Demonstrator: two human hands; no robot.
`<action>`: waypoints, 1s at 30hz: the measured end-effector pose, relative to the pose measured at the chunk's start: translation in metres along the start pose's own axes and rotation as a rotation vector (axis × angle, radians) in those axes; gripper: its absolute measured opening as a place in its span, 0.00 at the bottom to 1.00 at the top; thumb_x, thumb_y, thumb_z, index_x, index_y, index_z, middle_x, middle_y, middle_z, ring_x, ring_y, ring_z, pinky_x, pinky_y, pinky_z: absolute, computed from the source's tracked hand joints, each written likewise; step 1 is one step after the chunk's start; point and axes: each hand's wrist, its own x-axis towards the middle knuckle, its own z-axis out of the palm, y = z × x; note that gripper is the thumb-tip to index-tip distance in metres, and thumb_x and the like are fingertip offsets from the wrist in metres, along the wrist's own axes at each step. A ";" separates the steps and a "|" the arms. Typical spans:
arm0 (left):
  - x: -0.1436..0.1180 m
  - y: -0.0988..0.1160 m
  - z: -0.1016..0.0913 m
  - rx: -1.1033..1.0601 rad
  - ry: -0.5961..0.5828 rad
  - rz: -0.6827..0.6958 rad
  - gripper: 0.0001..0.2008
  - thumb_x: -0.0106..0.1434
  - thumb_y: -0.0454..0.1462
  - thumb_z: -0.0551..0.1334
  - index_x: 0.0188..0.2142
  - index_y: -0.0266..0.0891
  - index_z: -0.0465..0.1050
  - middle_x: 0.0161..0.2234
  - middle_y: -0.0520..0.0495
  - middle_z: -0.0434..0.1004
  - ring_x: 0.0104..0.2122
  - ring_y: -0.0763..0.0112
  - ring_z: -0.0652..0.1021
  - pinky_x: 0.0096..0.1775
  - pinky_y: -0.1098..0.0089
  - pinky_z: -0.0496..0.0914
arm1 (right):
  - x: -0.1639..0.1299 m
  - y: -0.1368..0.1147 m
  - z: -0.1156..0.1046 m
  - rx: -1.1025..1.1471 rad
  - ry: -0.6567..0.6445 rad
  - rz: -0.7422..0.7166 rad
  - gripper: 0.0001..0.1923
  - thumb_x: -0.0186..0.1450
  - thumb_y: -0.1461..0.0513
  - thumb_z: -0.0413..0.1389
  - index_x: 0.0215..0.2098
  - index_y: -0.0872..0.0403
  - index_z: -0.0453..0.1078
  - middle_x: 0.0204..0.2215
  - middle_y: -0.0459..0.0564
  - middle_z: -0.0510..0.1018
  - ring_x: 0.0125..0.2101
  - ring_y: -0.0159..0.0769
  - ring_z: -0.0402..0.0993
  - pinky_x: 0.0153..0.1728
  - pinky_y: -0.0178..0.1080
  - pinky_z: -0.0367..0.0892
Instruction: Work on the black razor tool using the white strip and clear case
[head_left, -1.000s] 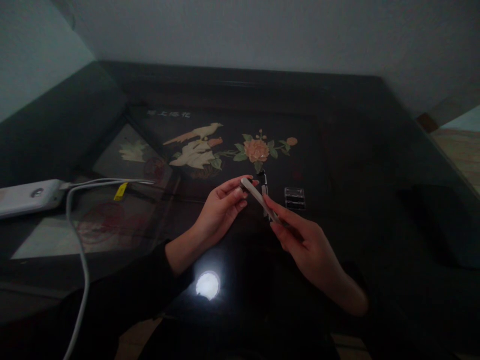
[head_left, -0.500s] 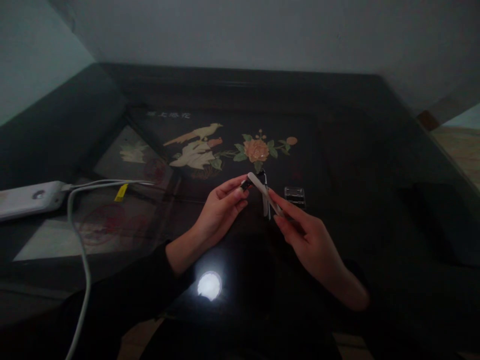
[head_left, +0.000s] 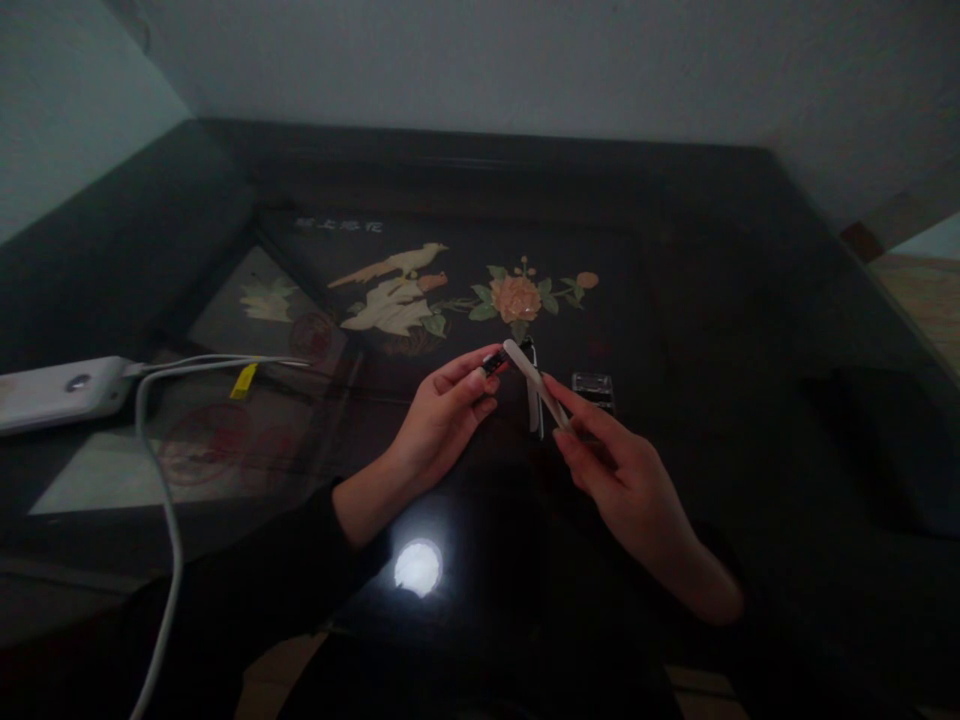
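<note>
Between the thumb and fingers of my left hand (head_left: 444,412) is a small black piece (head_left: 496,361), its kind too dark to make out. My right hand (head_left: 626,480) grips a pale flat stick with a rounded end (head_left: 534,378). The stick's far end lies close to the black piece; whether they touch I cannot tell. Below the stick, a thin shiny strip (head_left: 541,415) shows, partly hidden. Just behind my right fingers sits a small clear plastic case (head_left: 592,386) on the dark glossy table (head_left: 720,420).
On the left lies a white device, like a power bank (head_left: 64,396), with a white cable (head_left: 166,500) running toward the front edge and a yellow tag (head_left: 244,381). A dark flat object (head_left: 892,450) rests at the right. A bird-and-flower picture (head_left: 516,299) decorates the tabletop.
Both hands keep their grips. The view shifts slightly, and the pale stick and black piece hold nearly the same position to each other.
</note>
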 end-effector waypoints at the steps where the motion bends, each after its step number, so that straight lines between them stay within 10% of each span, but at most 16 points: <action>1: 0.000 0.000 0.000 0.001 -0.001 -0.002 0.20 0.46 0.39 0.77 0.40 0.38 0.82 0.32 0.50 0.79 0.28 0.81 0.73 0.29 0.80 0.68 | 0.000 0.000 0.000 0.004 0.004 0.000 0.23 0.69 0.64 0.51 0.62 0.49 0.68 0.35 0.50 0.82 0.38 0.41 0.81 0.35 0.42 0.79; 30: 0.001 -0.001 0.000 0.056 -0.002 -0.035 0.19 0.48 0.39 0.77 0.40 0.39 0.82 0.40 0.45 0.83 0.37 0.73 0.79 0.35 0.78 0.70 | -0.008 -0.003 0.004 0.022 -0.092 -0.047 0.22 0.69 0.63 0.52 0.61 0.50 0.69 0.33 0.50 0.81 0.32 0.38 0.80 0.31 0.40 0.78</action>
